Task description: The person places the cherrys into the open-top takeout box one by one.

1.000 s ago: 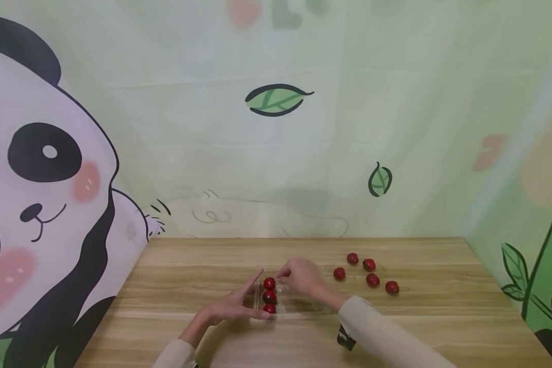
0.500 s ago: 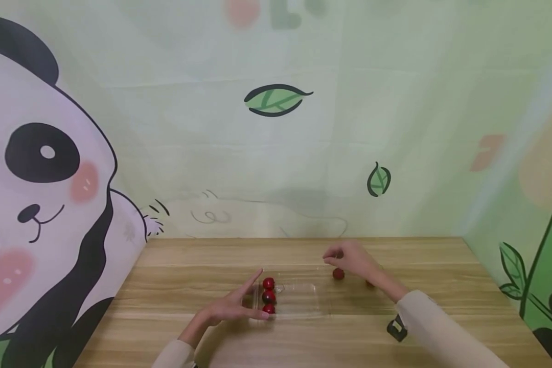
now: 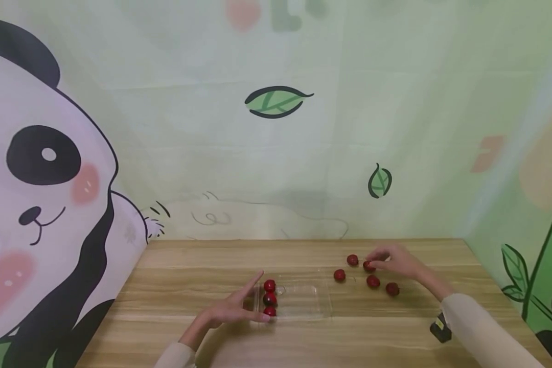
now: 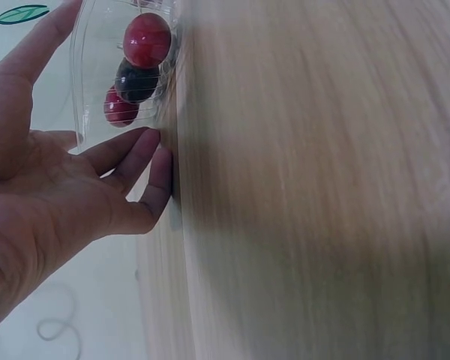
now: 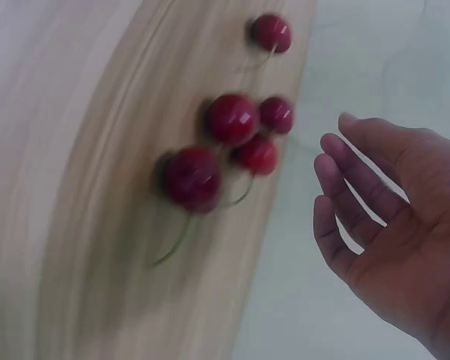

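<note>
Three cherries, [image 3: 269, 299] one of them dark on one side, line the left end of a clear plastic box [image 3: 328, 306]. My left hand [image 3: 232, 309] straddles that end, thumb along the near side and forefinger pointing to the far side. The left wrist view shows this hand's fingers [image 4: 139, 161] right at the box wall, only loosely bent. Over the loose cherries on the right is my right hand [image 3: 397, 261], overlapping one cherry [image 3: 369, 266] in the head view. From the right wrist, its fingers [image 5: 352, 184] are spread with nothing between them, apart from the stemmed cherries [image 5: 232, 120].
More loose cherries [image 3: 373, 281] lie on the wooden table [image 3: 202, 255] to the right of the box. A printed cloth with a panda [image 3: 50, 153] rises behind the table's back edge. A black wrist device [image 3: 440, 329] sits under my right sleeve.
My right hand has moved from the box, where it was beside the cherries, rightward to the loose ones, uncovering the box's inside. My left hand stays at the box's left end.
</note>
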A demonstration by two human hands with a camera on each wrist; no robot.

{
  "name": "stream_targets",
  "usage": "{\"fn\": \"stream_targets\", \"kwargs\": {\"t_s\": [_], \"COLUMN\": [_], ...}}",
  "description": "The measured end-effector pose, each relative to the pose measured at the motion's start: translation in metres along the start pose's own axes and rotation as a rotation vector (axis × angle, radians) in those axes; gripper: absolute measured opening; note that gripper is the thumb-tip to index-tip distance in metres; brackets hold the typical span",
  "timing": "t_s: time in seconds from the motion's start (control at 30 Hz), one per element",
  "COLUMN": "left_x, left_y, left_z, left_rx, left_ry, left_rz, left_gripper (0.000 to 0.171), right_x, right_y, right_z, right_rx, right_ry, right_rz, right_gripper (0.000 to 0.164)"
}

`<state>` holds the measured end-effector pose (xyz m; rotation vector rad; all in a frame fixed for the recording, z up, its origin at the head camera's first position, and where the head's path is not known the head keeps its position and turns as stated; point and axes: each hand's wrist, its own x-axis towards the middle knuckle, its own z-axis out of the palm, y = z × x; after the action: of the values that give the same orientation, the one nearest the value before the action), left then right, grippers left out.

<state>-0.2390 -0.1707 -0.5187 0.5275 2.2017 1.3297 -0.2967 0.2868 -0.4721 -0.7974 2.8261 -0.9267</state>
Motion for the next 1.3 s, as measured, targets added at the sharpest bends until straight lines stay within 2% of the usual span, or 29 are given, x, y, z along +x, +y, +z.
{"fn": "stream_targets", "kwargs": {"t_s": [0.17, 0.4, 0.6, 0.77, 1.3], "left_x": [-0.003, -0.004, -0.002, 0.0, 0.002], "left_y": [-0.001, 0.0, -0.002, -0.002, -0.002], "left_z": [0.002, 0.002, -0.001, -0.002, -0.001], "left_rx": [-0.017, -0.008, 0.004, -0.006, 0.0], "left_ry": [-0.006, -0.003, 0.003, 0.002, -0.011], "left_rz": [-0.01, -0.007, 0.001, -0.003, -0.023], "left_gripper": [0.116, 0.117, 0.118, 0.117, 0.117], "right_x": [-0.009, -0.014, -0.011, -0.007, -0.003], "right_y": [0.022, 0.047, 0.052, 0.054, 0.054], "right_z": [0.003, 0.008, 0.012, 0.018, 0.031], "right_rx": [-0.034, -0.023, 0.005, 0.04, -0.028], "right_ry": [0.061, 0.139, 0.126, 0.078, 0.11], "right_rz": [0.075, 0.137, 0.17, 0.221, 0.165], "right_gripper": [0.017, 0.018, 0.02, 0.023, 0.012]}}
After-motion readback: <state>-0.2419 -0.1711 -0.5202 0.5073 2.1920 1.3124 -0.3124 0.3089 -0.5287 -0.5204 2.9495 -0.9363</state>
